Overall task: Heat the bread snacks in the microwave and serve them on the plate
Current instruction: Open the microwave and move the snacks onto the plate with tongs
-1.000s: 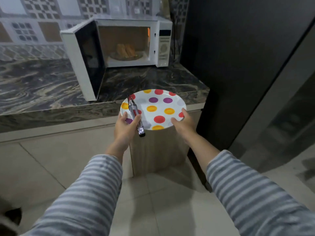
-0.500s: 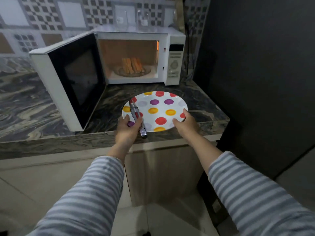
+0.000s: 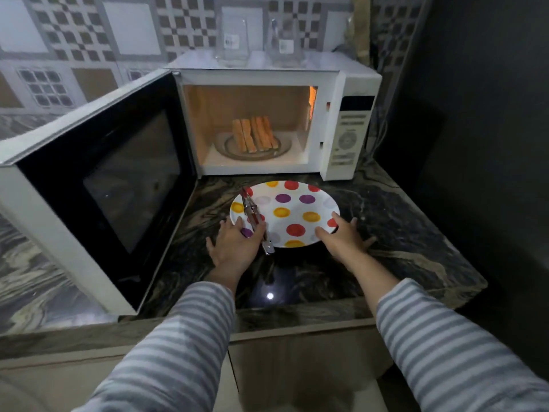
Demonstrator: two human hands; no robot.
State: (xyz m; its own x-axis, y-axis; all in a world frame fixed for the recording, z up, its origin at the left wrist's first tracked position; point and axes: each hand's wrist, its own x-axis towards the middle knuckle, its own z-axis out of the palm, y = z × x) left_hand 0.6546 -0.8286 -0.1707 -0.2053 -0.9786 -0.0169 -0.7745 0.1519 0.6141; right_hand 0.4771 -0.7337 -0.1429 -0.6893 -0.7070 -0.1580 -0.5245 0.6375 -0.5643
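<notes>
The white plate (image 3: 300, 209) with coloured dots rests on the dark marble counter (image 3: 401, 233) just in front of the open microwave (image 3: 347, 120). Metal tongs (image 3: 252, 212) lie across the plate's left side. My left hand (image 3: 234, 245) lies over the plate's left rim, its thumb pressing the tongs down and its other fingers spread on the counter. My right hand (image 3: 341, 236) sits at the plate's right rim with thumb and a finger on top and the rest splayed on the counter. Several bread sticks (image 3: 254, 133) lie on the glass turntable (image 3: 279, 153) inside the lit microwave.
The microwave door (image 3: 98, 188) stands swung out to the left, close beside my left hand. A dark tall cabinet (image 3: 475, 114) walls off the right side. Two clear glass containers (image 3: 237, 43) stand on top of the microwave. The counter's front edge (image 3: 297, 322) lies below my forearms.
I have come closer to the counter. The plate with the tongs has gone forward from the counter's edge and down onto the counter before the microwave, and my fingers have spread.
</notes>
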